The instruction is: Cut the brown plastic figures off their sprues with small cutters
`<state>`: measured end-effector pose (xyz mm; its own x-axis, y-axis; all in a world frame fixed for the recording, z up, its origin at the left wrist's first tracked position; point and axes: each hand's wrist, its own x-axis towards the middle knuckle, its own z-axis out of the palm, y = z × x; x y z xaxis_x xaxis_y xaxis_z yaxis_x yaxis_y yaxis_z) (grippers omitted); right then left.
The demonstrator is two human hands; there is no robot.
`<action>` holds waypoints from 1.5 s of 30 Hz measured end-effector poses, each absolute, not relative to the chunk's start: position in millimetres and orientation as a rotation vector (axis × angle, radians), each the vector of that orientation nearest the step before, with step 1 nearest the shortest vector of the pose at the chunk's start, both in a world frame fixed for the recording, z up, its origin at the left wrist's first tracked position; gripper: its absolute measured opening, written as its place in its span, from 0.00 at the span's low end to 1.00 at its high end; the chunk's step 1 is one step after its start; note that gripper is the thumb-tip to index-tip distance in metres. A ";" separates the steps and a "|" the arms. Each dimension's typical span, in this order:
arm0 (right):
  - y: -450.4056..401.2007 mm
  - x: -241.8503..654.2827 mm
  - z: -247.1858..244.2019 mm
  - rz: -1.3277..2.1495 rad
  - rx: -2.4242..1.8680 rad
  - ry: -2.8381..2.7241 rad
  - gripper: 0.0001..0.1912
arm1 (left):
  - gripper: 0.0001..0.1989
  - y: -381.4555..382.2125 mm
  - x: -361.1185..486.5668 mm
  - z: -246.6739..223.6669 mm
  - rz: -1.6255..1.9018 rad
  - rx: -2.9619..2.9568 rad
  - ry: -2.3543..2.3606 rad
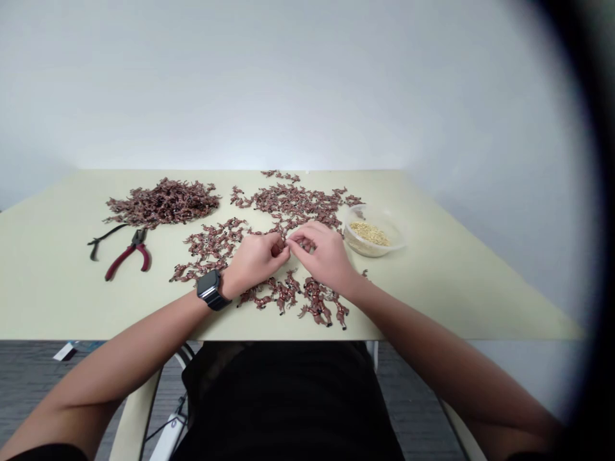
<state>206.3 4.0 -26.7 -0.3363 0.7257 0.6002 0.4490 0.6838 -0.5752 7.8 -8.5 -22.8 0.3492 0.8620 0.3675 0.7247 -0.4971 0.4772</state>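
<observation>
I see shiny brown animal figurines (298, 202), too many for counting, left of one clear bowl (377, 250). My left hand (254, 260) and right hand (329, 255) have fingertips pinched together; on what, I cannot tell.

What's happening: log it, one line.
left hand, right hand: close together; grip: unclear; around: brown animal-shaped figurines; beside right: round translucent plastic tub

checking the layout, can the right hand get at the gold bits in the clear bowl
Probably yes: the right hand is near the clear bowl, whose top looks open above the gold bits, with nothing visible blocking.
</observation>
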 end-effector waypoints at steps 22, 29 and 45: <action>27.5 226.8 -20.9 1.517 -0.902 -1.578 0.22 | 0.18 0.5 -2.3 -14.1 0.701 1.993 0.929; 28.2 224.6 -25.1 1.557 -0.892 -1.582 0.14 | 0.14 8.6 -6.6 -18.7 0.645 1.686 0.765; 20.8 212.4 -28.4 0.900 -1.037 -1.773 0.10 | 0.19 -4.9 8.5 -24.0 0.908 2.031 1.277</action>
<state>212.4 20.8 -28.4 -0.2757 0.9072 0.3179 0.2786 0.3919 -0.8768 8.5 -4.9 -24.0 0.3137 0.9176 0.2442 0.5318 -0.3828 0.7554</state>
